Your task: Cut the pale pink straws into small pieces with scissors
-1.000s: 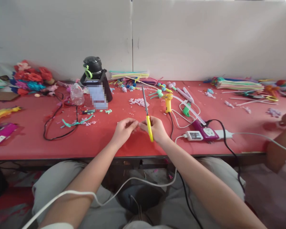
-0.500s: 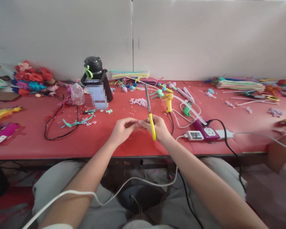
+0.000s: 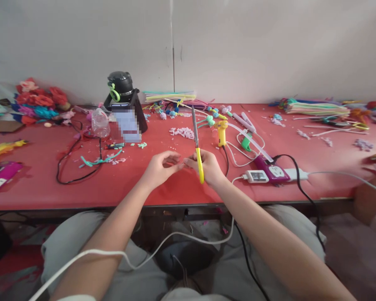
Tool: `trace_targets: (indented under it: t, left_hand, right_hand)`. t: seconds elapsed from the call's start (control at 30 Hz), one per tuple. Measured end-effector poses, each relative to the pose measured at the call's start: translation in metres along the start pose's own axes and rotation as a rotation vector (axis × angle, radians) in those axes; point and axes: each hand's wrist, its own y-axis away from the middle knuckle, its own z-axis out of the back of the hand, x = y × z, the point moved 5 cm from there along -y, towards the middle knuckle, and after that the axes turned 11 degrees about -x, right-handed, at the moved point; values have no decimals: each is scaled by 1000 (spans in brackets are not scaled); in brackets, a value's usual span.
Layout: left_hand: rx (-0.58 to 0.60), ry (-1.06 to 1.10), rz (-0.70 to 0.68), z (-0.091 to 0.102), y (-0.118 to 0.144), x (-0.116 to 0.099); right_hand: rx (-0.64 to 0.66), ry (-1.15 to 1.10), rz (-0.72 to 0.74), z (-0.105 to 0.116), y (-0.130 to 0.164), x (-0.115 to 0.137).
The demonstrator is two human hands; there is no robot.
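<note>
My right hand [image 3: 209,166] is closed around a pair of scissors [image 3: 199,161] with yellow handles. Their blades point up and away from me, over the red table. My left hand [image 3: 163,168] is just left of it, with thumb and fingers apart. Its thumb tip comes close to the right fingertips; whether they touch, or whether something tiny is between them, I cannot tell. Beyond the hands lies a pile of small pale pink pieces [image 3: 183,133]. A yellow glue gun [image 3: 222,133] with a clear glue stick stands behind my right hand.
A purple power strip [image 3: 275,173] with a white plug and cables lies at right. Behind are a black bottle [image 3: 120,83], a phone [image 3: 125,121] and pipe cleaner bundles [image 3: 316,109]. A white cable [image 3: 175,234] crosses over my lap. Another person's arm [image 3: 369,177] shows at the right edge.
My left fingers have parted from the thumb, opening the earlier pinch. The right hand keeps the scissors in nearly the same place. The view has shifted slightly.
</note>
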Motion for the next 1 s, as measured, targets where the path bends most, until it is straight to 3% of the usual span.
trace_targets:
  t: [0.13,0.4,0.77,1.0]
  left_hand:
    - [7,-90,-18,1,1,-1]
    - [12,-64,-10,-5,5,-1]
    - [-109,-121,-90,-1,8,-5]
    - [-135,-139,-181,-1,10,-9]
  right_hand:
    - [-42,-3,3,3,-3,-2]
    - [-75,-2,-1,4,-4,-7]
    - [-172,-27,8,5,-2,-5]
    - [-161,-74,-19,2,0,-5]
